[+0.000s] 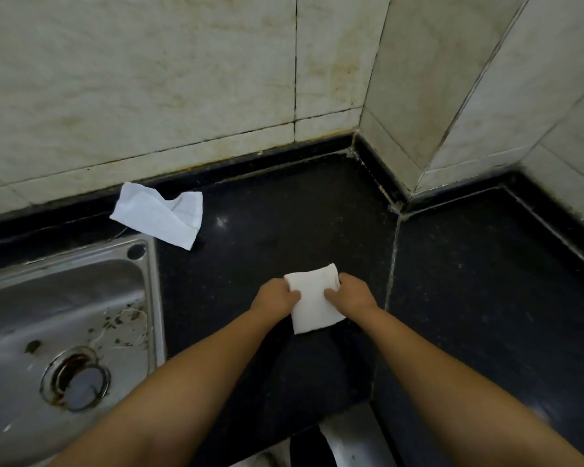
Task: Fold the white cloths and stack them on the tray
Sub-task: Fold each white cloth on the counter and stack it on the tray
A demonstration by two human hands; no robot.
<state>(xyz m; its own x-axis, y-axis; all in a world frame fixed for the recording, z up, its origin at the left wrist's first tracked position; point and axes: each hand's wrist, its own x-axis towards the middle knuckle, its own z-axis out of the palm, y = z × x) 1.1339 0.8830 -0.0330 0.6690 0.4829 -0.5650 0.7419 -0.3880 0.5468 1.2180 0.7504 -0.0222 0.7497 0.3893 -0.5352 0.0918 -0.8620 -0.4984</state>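
A small folded white cloth (312,299) is held over the black counter (267,237), near its middle. My left hand (274,295) pinches the cloth's left edge, thumb on top. My right hand (353,293) pinches its right edge the same way. A second white cloth (157,217) lies loose and partly crumpled at the back of the counter, against the wall beside the sink's far corner. No tray shows clearly in this view.
A steel sink (64,332) with a drain (76,379) fills the left side. Tiled walls (182,79) close the back and right, with a corner jutting in at the right. A pale metallic object (351,439) sits at the bottom edge.
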